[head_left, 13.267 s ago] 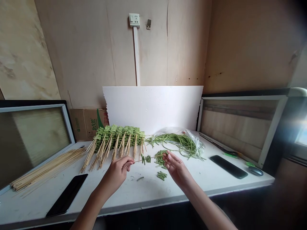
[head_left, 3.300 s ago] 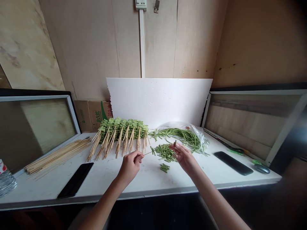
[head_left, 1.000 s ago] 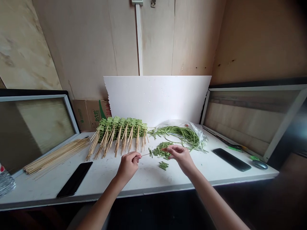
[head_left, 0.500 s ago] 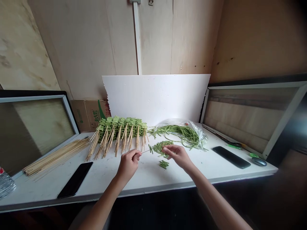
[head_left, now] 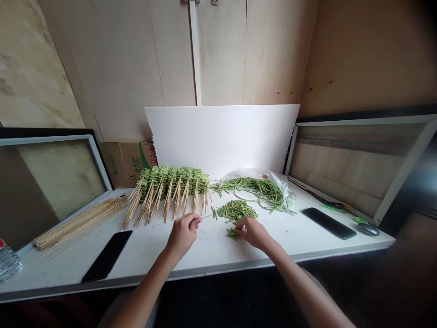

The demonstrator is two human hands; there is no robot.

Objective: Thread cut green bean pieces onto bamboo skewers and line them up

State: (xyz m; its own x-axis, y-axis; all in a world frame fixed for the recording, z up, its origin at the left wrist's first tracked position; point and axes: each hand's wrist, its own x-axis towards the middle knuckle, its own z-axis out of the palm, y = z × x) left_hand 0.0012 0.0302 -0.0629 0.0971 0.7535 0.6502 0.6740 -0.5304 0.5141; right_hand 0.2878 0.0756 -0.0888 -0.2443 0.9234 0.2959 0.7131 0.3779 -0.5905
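Observation:
My left hand (head_left: 184,229) is closed around the bare end of a thin wooden skewer (head_left: 206,216). Short cut lengths of green bean (head_left: 221,211) are threaded side by side along that skewer, pointing right. Behind its tip lies a loose heap of cut bean pieces (head_left: 244,209), so where the threaded row stops is hard to see. My right hand (head_left: 253,231) is lowered to a small group of cut bean pieces (head_left: 232,234) nearer the table's front edge. Its thumb and fingers pinch at these pieces, partly hiding them.
Filled bean skewers (head_left: 174,182) are stacked at the back left, beside a bundle of bare skewers (head_left: 82,221). Long whole beans (head_left: 256,187) lie on a plastic bag. One phone (head_left: 107,257) lies left, another phone (head_left: 329,223) right, near a computer mouse (head_left: 368,229).
My right hand has moved from the threaded skewer down toward me, onto the small group of cut pieces. My left hand keeps the skewer in nearly the same place.

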